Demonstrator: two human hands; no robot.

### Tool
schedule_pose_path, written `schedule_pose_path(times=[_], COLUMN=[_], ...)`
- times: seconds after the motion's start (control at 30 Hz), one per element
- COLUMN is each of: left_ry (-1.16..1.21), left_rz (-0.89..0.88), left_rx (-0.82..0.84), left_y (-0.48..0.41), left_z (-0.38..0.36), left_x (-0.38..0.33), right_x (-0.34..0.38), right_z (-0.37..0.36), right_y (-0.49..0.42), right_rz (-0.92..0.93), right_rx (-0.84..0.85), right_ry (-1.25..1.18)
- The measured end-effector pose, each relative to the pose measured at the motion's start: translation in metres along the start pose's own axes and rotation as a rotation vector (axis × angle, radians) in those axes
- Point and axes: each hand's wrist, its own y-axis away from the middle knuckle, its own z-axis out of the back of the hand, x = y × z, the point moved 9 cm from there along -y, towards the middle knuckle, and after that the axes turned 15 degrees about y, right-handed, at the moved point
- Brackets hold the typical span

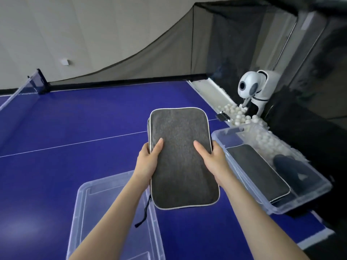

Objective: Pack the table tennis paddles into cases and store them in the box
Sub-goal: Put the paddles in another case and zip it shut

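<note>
I hold a grey felt paddle case (183,158) with a pale trim above the blue table, flat side up. My left hand (148,160) grips its left edge with the thumb on top. My right hand (212,156) grips the right edge the same way. A dark zipper strap (143,212) hangs from the case's near left corner. To the right stands a clear plastic box (232,162) with another dark case (257,169) lying inside it. I cannot see what is inside the held case.
The box's clear lid (97,212) lies on the blue table tennis table (75,128) near me on the left. A white ball-serving robot (253,89) and several white balls (240,115) sit beyond the table's right edge. The net post (40,81) stands far left.
</note>
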Motion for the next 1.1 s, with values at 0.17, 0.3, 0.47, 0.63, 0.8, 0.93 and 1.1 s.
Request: schedule_pose_path(times=[0.17,0.3,0.47,0.63,0.8,0.93,1.1], left_ry=[0.022,0.071,0.073,0.018,-0.042,-0.102,-0.205], left_rz=[-0.015,-0.005,0.031,0.085,0.155,0.203,0.247], left_rx=[-0.041,-0.097,-0.148,-0.129,-0.113,-0.182,-0.260], left_y=[-0.005,-0.004,-0.011,-0.022,-0.024,-0.023,-0.027], left_z=[-0.092,-0.164,-0.240,-0.300,-0.325,-0.318,-0.309], left_x=[0.033,0.060,0.094,0.131,0.177,0.209,0.236], right_x=[-0.037,-0.067,-0.100,-0.157,-0.219,-0.257,-0.286], right_z=[0.082,0.140,0.205,0.246,0.250,0.234,0.218], right_y=[-0.047,-0.086,-0.131,-0.164,-0.177,-0.179,-0.187], right_rz=[0.054,0.067,0.074,-0.006,-0.109,-0.161,-0.195], right_rx=[0.023,0.087,0.128,0.158,0.205,0.240,0.284], right_ry=[-0.022,0.006,0.037,0.068,0.126,0.164,0.282])
